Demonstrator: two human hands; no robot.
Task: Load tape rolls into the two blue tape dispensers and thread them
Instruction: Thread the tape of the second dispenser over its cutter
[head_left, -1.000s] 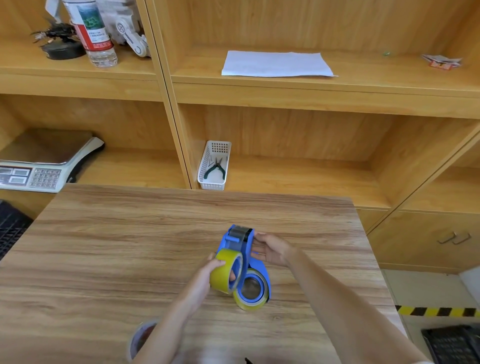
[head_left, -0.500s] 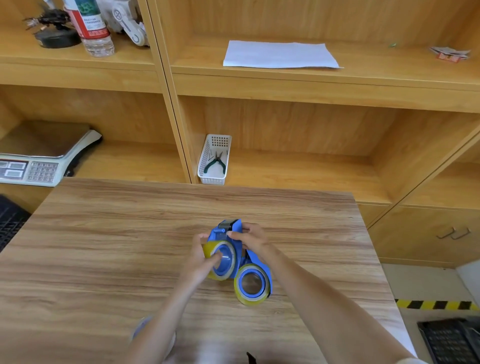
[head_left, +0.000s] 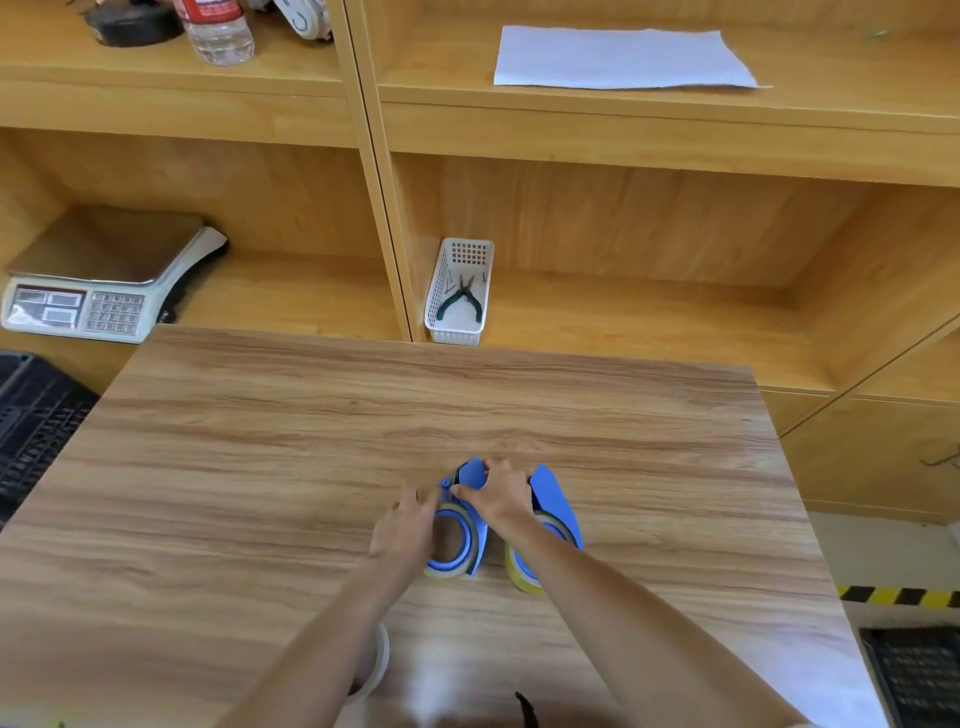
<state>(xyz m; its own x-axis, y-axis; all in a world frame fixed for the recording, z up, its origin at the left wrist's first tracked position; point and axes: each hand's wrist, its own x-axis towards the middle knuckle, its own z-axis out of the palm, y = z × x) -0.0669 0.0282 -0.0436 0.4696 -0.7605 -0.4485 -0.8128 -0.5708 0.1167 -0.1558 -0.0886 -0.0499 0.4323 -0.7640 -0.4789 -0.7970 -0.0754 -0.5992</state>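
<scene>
Where a second earlier it hung free, the yellow tape roll (head_left: 451, 545) sat in the left dispenser (head_left: 470, 480); left hand (head_left: 404, 530) pressed it, right hand (head_left: 497, 493) gripped the dispenser's top.

wide bare table (head_left: 260, 467) left of and beyond both hands. right side blocked by second dispenser (head_left: 553, 506), just beside right hand (head_left: 496, 493). near edge crowded: pale tape roll (head_left: 378, 662) under left forearm.
</scene>
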